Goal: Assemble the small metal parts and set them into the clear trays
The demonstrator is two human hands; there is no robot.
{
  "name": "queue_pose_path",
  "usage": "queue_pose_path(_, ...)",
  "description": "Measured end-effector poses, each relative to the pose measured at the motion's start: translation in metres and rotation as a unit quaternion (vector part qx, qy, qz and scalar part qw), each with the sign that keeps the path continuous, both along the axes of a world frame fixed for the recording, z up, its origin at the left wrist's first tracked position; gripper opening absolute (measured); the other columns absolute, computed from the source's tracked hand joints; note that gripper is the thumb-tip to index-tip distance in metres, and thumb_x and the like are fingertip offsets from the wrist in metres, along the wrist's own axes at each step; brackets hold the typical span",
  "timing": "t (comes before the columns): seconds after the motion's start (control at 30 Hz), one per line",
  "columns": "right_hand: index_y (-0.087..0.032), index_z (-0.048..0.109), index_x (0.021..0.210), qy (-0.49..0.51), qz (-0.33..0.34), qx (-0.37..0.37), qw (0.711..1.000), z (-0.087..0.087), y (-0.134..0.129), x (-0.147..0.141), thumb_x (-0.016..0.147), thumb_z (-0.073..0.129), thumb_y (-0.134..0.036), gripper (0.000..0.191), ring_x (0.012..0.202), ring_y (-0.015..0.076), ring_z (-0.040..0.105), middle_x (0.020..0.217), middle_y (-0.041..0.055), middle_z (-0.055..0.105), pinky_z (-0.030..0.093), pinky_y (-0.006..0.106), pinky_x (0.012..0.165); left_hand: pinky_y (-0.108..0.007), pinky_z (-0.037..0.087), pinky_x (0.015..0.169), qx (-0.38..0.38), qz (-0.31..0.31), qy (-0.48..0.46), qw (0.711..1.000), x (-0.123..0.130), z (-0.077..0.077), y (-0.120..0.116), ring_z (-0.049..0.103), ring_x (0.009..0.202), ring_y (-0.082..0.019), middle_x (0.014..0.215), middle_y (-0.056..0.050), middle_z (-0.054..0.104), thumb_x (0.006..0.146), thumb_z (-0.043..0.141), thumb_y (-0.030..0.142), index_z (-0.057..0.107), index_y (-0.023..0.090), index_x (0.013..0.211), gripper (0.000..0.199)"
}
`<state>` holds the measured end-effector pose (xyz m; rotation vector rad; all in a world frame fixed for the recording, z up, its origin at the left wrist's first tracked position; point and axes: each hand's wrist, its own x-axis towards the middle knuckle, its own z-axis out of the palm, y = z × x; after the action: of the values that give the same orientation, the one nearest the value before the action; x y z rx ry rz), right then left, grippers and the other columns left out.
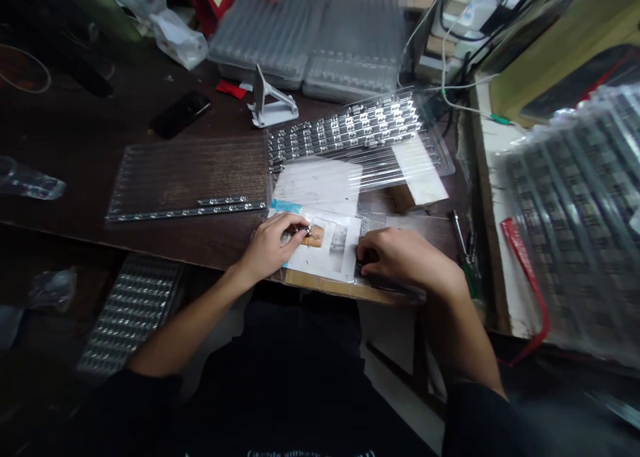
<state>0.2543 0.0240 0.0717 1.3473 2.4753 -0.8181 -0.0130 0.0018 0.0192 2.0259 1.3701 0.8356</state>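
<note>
My left hand [273, 244] is closed in a pinch on a small dark, shiny metal part [308, 231]. Beneath its fingertips lies a small orange-brown block [314, 237] on a white sheet [323, 260]. A grey patch [339, 239] shows on the same sheet, to the right of the block. At the sheet's right edge, my right hand [400, 257] rests with curled fingers; whatever may be between them is hidden. To the left, a clear ribbed tray [190, 170] holds two strips of small metallic parts [220, 209] along its near side.
Another clear tray [380, 164] carries several rows of shiny parts [345, 127]. Behind stand stacked clear trays [270, 30], a white stand [273, 104] and a phone [181, 114]. Screwdrivers [465, 247] and a red handle [527, 277] lie at the right.
</note>
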Motion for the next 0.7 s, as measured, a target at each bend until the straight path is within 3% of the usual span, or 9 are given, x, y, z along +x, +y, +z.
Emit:
queue_pose_path(0.13,-0.025,0.075,0.077,-0.008,0.021,-0.020,1.000,-0.0031,-0.0006,-0.0028,0.075,0.072,-0.017,0.009,0.069,0.0193,0.064,0.077,0.0026,0.073,0.036,0.028,0.057,-0.032,0.052,0.082,0.002,-0.001,-0.023,1.000,-0.0009,0.0029,-0.0013,0.067,0.090,-0.019,0.096,-0.005,0.073,0.090,0.061,0.024,0.068,0.020,0.097,0.010)
queue_pose_path(0.27,-0.025,0.072,0.079,0.019,0.013,-0.020,1.000,-0.0016,0.0025,-0.0033,0.076,0.072,-0.022,0.005,0.067,0.0170,0.062,0.076,0.0004,0.072,0.036,0.027,0.057,-0.032,0.053,0.084,0.012,-0.006,-0.030,0.999,-0.0018,0.0045,-0.0037,0.068,0.091,-0.019,0.095,-0.005,0.074,0.089,0.064,0.022,0.070,0.020,0.091,0.007)
queue_pose_path(0.5,-0.025,0.075,0.080,0.036,0.023,-0.045,0.998,-0.0046,0.0035,-0.0068,0.076,0.071,-0.015,0.012,0.078,0.0197,0.067,0.083,0.0011,0.074,0.043,0.028,0.066,-0.032,0.053,0.084,0.027,0.018,-0.049,0.998,-0.0042,0.0042,-0.0045,0.069,0.091,-0.018,0.095,-0.004,0.075,0.089,0.064,0.021,0.070,0.019,0.093,0.007)
queue_pose_path(0.7,-0.019,0.072,0.088,0.138,0.012,-0.062,0.988,0.0027,0.0078,-0.0051,0.084,0.062,-0.017,0.011,0.073,0.0158,0.066,0.085,0.0026,0.074,0.047,0.026,0.070,-0.033,0.053,0.084,0.046,0.002,-0.032,0.998,-0.0059,0.0022,-0.0048,0.069,0.089,-0.019,0.094,-0.005,0.075,0.089,0.064,0.020,0.070,0.019,0.091,0.006)
